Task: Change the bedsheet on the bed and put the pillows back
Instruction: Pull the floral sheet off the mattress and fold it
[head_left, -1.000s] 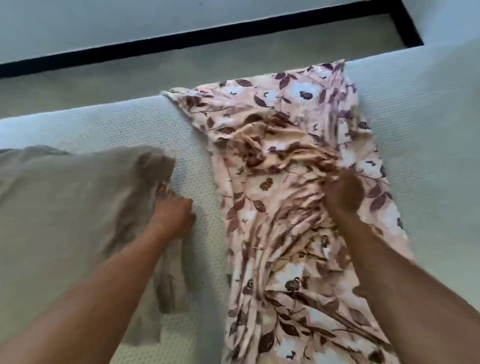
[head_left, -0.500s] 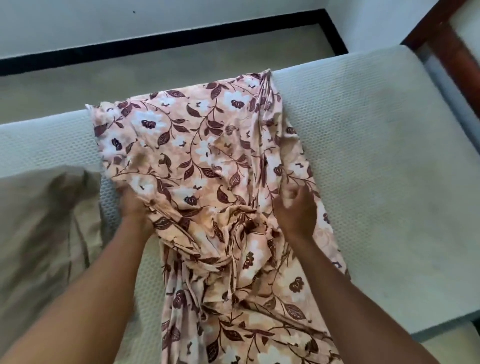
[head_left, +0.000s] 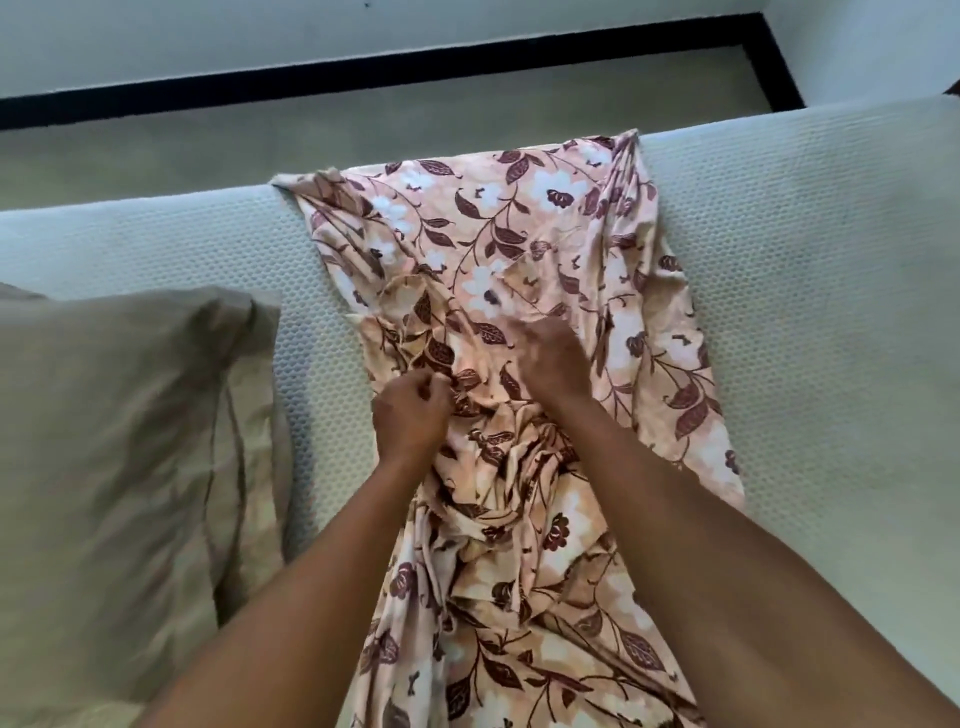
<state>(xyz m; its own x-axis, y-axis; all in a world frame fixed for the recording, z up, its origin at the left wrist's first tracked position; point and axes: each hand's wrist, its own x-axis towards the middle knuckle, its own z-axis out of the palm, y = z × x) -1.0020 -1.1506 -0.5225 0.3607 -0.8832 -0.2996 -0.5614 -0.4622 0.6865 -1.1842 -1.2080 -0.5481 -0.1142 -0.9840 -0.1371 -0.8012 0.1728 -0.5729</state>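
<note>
— Fingers?
— On my left hand (head_left: 413, 415) they're curled, pinching the peach floral cotton bedsheet (head_left: 519, 218). My right hand (head_left: 550, 364) rests on it, too blurred to tell.
— Count?
— One sheet mid-way across the white textured mattress (head_left: 805, 312), one beige fabric pillow (head_left: 114, 441) left.

Pale wall (head_left: 208, 31) meets beige floor (head_left: 260, 140) at black skirting (head_left: 363, 78).

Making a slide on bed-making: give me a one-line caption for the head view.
On a bare mattress, the left hand grips the bunched floral sheet; the right hand touches it, pillow alongside.
</note>
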